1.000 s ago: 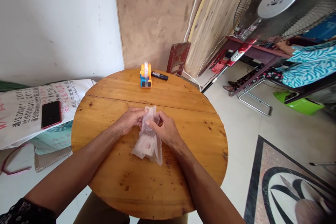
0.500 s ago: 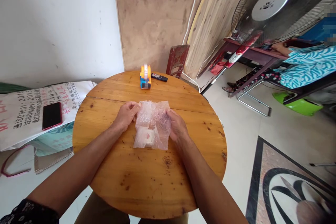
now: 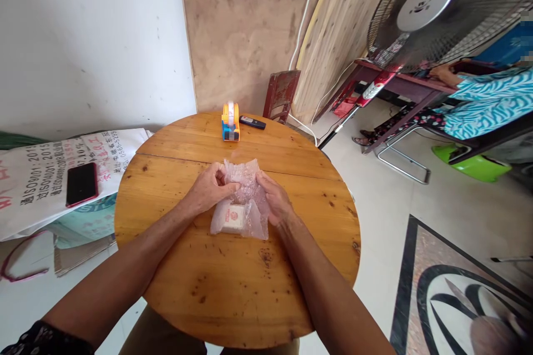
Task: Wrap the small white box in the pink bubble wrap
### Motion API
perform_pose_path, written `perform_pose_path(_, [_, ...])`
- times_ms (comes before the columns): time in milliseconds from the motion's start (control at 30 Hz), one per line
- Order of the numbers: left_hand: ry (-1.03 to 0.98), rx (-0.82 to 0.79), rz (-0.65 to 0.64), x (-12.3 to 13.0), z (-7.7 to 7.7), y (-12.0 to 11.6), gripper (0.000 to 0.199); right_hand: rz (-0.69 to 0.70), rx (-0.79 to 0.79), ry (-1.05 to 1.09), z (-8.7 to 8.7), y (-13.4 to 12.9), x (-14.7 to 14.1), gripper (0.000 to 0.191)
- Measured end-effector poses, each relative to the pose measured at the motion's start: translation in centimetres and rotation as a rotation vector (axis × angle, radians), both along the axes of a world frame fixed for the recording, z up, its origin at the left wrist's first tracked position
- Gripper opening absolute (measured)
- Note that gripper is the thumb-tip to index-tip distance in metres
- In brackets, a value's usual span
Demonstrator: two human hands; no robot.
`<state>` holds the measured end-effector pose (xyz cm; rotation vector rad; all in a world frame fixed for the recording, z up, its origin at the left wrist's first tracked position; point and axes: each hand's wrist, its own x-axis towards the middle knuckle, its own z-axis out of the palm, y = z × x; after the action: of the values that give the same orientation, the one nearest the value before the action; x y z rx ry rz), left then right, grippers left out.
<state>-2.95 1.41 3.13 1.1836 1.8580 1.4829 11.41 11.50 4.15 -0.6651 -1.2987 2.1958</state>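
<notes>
A sheet of clear bubble wrap (image 3: 255,194) lies on the round wooden table (image 3: 233,288) in front of me. On its near part rests a small whitish box (image 3: 233,216) with a reddish print on top. My left hand (image 3: 211,186) pinches the far left part of the wrap, its thumb pointing right above the box. At the right edge my right hand (image 3: 275,198) grips the wrap between thumb and fingers. The far part of the sheet stands up crumpled between both hands. Neither hand touches the box visibly.
An orange and blue tape dispenser (image 3: 230,122) and a black remote (image 3: 252,122) stand at the table's far side. A red-edged phone (image 3: 82,183) lies on printed sacks at left. A large fan (image 3: 425,5) and a seated person (image 3: 491,100) are at right.
My left hand has moved right and inward, bunching the wrap's upper left part. The box's printed top now shows more plainly. My right hand stays at the right edge.
</notes>
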Motion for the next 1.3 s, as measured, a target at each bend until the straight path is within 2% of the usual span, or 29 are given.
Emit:
perform_pose_path(67, [-0.182,0.018,-0.094,-0.5,0.0,0.0,0.030,-0.096,0.077,-0.033,-0.1,0.5,0.1,0.037])
perform_pose_path(133, [-0.321,0.028,-0.096,-1.1,0.2,0.0,0.028,-0.215,0.180,-0.082,-0.2,1.2,0.3,0.039])
perform_pose_path(233, [-0.460,0.077,0.074,-2.1,0.4,0.0,0.031,-0.366,0.336,-0.169,-0.6,2.5,0.7,0.041])
perform_pose_path(333, [-0.515,0.085,0.197,-2.9,0.3,0.2,0.036,-0.445,0.470,-0.232,-1.3,3.7,1.0,0.033])
perform_pose_path(433, [-0.436,0.023,0.222,-3.3,-0.1,0.5,0.039,-0.477,0.605,-0.296,-2.1,4.7,1.1,0.025])
perform_pose_path(500, [-0.295,0.033,0.296,-3.3,-0.1,0.4,0.040,-0.471,0.666,-0.337,-2.6,5.1,1.1,0.025])
perform_pose_path(567, [-0.118,0.147,0.393,-3.2,0.2,0.2,0.040,-0.459,0.688,-0.358,-2.8,5.3,1.1,0.027])
perform_pose_path(633, [-0.004,0.292,0.413,-2.9,0.8,-0.3,0.035,-0.444,0.689,-0.370,-2.9,5.3,1.1,0.029])
perform_pose_path(733, [-0.012,0.331,0.224,-2.3,1.7,-1.0,0.026,-0.439,0.700,-0.404,-2.8,5.3,1.2,0.032])
perform_pose_path(833, [-0.001,0.175,0.020,-1.9,2.1,-1.5,0.027,-0.444,0.711,-0.425,-2.7,5.3,1.3,0.035])
perform_pose_path(933, [0.041,0.034,-0.066,-1.8,2.4,-1.9,0.030,-0.439,0.718,-0.428,-2.7,5.4,1.3,0.034])
perform_pose_path(1000, [-0.008,-0.011,-0.147,-2.0,3.2,-2.5,0.029,-0.443,0.720,-0.429,-2.7,5.6,1.3,0.032])
perform_pose_path(1067, [-0.117,-0.064,-0.335,-2.1,4.4,-3.4,0.028,-0.443,0.719,-0.425,-2.9,5.7,1.2,0.033])
perform_pose_path(1167, [-0.259,-0.270,-0.797,-2.1,6.3,-4.7,0.030,-0.440,0.744,-0.445,-3.1,5.9,1.1,0.035])
perform_pose_path(1200, [-0.281,-0.328,-0.902,-2.0,6.6,-4.9,0.031,-0.441,0.772,-0.468,-3.1,5.9,1.1,0.036])
perform_pose_path(1233, [-0.290,-0.363,-0.957,-1.9,6.8,-5.0,0.031,-0.442,0.813,-0.501,-3.1,5.9,1.1,0.037])
perform_pose_path(1267, [-0.292,-0.357,-0.951,-1.8,6.7,-4.9,0.031,-0.444,0.863,-0.542,-3.0,5.8,1.1,0.038])
perform_pose_path(1300, [-0.287,-0.315,-0.886,-1.7,6.4,-4.7,0.030,-0.447,0.917,-0.591,-2.9,5.6,1.2,0.039])
